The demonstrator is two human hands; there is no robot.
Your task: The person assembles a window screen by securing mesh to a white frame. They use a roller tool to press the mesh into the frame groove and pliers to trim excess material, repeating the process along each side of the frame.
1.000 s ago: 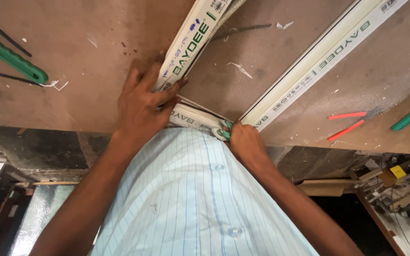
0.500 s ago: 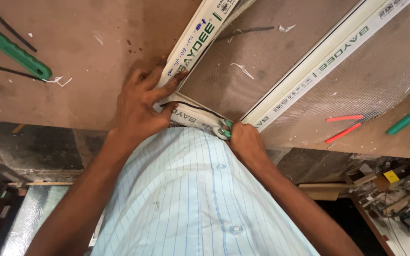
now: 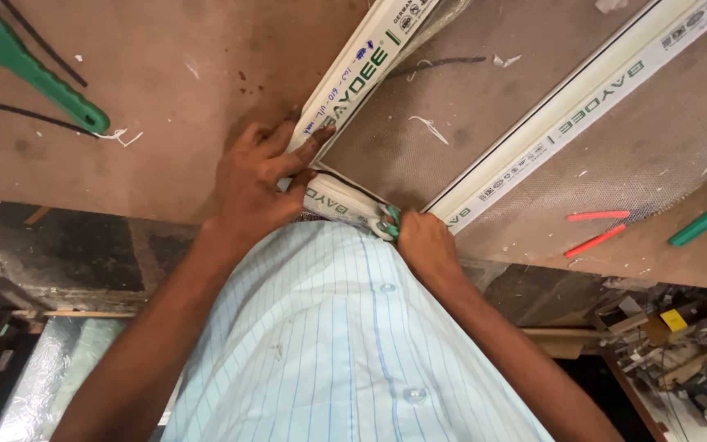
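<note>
A person leans over a brown workbench. A white window frame with mesh lies at the bench's near edge, its short bottom bar against the person's striped shirt. The left hand clamps the frame's near-left corner, fingers pressed on the upright bar. The right hand pinches a small green-handled tool against the near-right corner. A green-handled tool lies towards the far-left corner.

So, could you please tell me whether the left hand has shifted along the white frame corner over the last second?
No. The left hand presses the same spot at the white frame corner, at the brown workbench's edge; only the camera drifted slightly.
</note>
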